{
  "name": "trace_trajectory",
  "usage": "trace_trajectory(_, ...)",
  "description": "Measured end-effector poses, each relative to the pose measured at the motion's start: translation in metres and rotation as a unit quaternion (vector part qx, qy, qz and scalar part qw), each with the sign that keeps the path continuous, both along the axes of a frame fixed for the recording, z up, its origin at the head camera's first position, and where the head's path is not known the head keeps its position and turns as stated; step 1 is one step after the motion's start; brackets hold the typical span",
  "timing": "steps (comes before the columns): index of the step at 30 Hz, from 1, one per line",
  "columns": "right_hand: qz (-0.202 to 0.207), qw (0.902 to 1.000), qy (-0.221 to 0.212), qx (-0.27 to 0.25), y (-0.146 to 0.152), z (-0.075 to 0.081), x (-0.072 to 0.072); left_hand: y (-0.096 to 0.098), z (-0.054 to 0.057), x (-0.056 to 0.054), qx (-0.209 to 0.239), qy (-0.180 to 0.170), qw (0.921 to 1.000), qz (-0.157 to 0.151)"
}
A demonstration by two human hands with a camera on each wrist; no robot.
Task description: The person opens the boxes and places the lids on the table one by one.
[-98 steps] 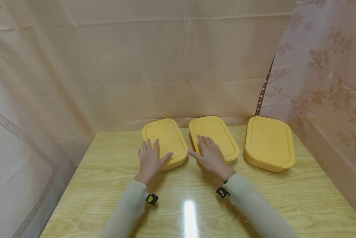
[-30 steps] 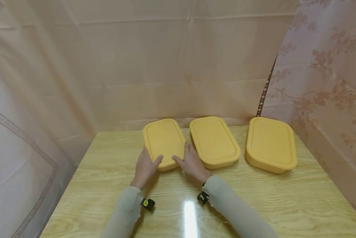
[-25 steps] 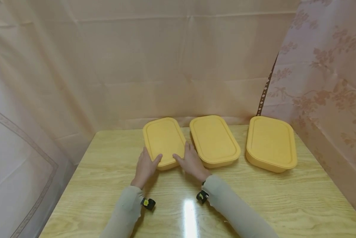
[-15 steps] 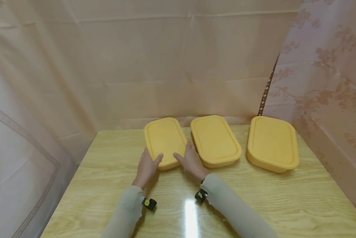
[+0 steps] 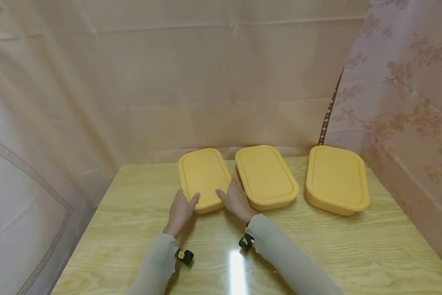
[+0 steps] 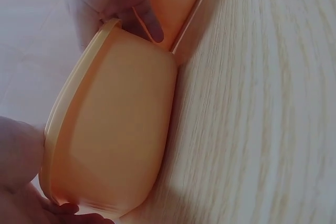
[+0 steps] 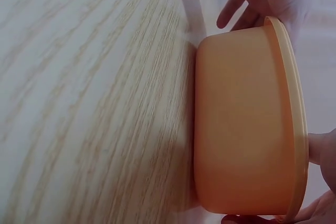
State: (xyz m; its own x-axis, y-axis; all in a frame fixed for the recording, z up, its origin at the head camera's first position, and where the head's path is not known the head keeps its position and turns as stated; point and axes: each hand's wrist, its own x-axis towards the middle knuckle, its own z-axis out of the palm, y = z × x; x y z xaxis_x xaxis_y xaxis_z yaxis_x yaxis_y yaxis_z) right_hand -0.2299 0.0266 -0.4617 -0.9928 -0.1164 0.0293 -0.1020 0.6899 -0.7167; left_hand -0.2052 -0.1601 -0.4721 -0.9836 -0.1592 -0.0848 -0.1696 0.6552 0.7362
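Note:
A yellow lidded food container [image 5: 205, 174] rests on the table, leftmost in a row of three alike. My left hand [image 5: 180, 212] holds its left near corner, thumb on the lid and fingers along the side. At the opposite near corner my right hand [image 5: 239, 203] grips it the same way, its fingers in the gap beside the middle container [image 5: 267, 174]. Both wrist views show the container's near wall [image 6: 118, 119] and the base on the wood. The fingers on its far sides are partly hidden.
The third yellow container [image 5: 337, 178] stands at the right, near the table's edge. A beige cloth [image 5: 169, 82] hangs behind the wooden table [image 5: 132, 213], and a flowered cloth [image 5: 409, 123] hangs on the right.
Both hands were spread over the left and middle containers earlier; my right hand has since moved left, and both now hold the left container. Over the last second hardly anything has moved.

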Motion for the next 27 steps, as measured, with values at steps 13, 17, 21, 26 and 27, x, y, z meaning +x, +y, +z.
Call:
trace_trajectory(13,-0.01,0.9985,-0.021,-0.05,0.0019,-0.0039,-0.0088,0.0013,-0.0036,-0.0002,0.033,0.0,0.9991,0.027)
trace_trajectory(17,-0.008,0.9975,-0.024,-0.065,0.0023,-0.0058,-0.009,0.0007,-0.0028,-0.0003,0.04,-0.005,0.9986,0.034)
trace_trajectory(21,-0.008,0.9963,-0.012,-0.084,0.0035,-0.0071,-0.0075,0.0005,-0.0023,-0.0007,0.047,-0.008,0.9985,0.028)
trace_trajectory(26,-0.006,0.9962,0.0,-0.086,0.0057,-0.0079,-0.0048,0.0002,-0.0031,-0.0015,0.048,-0.003,0.9985,0.024)
trace_trajectory(27,-0.005,0.9962,-0.001,-0.087,0.0059,-0.0077,-0.0041,-0.0001,-0.0034,-0.0015,0.047,0.0,0.9986,0.023)
